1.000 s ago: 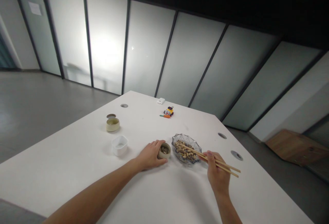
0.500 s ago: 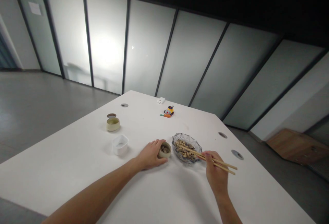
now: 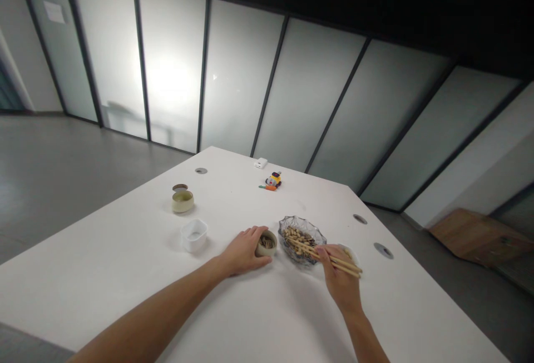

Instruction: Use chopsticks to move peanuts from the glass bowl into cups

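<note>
My left hand (image 3: pixel 242 252) is wrapped round the side of a small greenish-beige cup (image 3: pixel 271 251), which stands on the table. Dark, thin pieces that look like sunflower seeds (image 3: pixel 266 242) lie in it. Just to the right is a clear, scalloped glass bowl (image 3: pixel 287 222) with a mix of peanuts (image 3: pixel 297 233) and darker seeds. My right hand (image 3: pixel 340 282) grips a pair of wooden chopsticks (image 3: pixel 308 250), their tips down among the bowl's contents. Partly hidden behind that hand is a white container (image 3: pixel 354 256) with some pale pieces in it.
On the white table (image 3: pixel 233 313), a square white dish (image 3: pixel 194 236) and a yellow-green cup (image 3: pixel 182 202) stand to the left. Farther back are a toy car (image 3: pixel 274 179), a toy carrot (image 3: pixel 269 188) and a white box (image 3: pixel 261 163). Round cable holes (image 3: pixel 383 250) dot the tabletop.
My right hand has moved left with the chopsticks, closer to the glass bowl, and the white container behind it has come partly into view. My left hand stays on the cup.
</note>
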Action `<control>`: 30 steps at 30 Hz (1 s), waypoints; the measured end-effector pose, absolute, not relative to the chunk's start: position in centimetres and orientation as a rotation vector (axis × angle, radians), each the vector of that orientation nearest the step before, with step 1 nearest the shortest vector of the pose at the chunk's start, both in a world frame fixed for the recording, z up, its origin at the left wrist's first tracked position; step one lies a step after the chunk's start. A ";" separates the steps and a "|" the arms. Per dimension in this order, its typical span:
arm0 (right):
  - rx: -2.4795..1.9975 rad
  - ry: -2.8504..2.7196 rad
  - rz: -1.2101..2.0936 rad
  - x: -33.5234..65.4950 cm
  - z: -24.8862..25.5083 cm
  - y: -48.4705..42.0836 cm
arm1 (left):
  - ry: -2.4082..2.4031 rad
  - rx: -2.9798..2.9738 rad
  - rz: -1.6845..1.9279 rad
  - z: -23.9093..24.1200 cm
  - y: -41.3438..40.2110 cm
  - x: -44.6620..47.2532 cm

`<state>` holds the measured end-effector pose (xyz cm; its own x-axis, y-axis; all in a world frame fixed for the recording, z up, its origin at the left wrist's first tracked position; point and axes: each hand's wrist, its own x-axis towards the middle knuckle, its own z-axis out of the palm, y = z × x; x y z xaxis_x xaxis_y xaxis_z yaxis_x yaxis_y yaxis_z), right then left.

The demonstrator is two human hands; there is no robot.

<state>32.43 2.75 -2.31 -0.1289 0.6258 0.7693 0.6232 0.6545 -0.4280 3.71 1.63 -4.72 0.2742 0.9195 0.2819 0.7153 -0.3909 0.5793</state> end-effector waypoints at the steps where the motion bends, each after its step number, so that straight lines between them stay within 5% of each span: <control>1: -1.003 -1.804 0.000 32.4 -2.3 2.8 | 1.490 2.213 0.836 -4.7 1.6 3.7; 30: -1.094 -1.712 0.077 32.5 -2.3 2.8 | 1.481 2.203 0.803 -4.6 1.7 3.6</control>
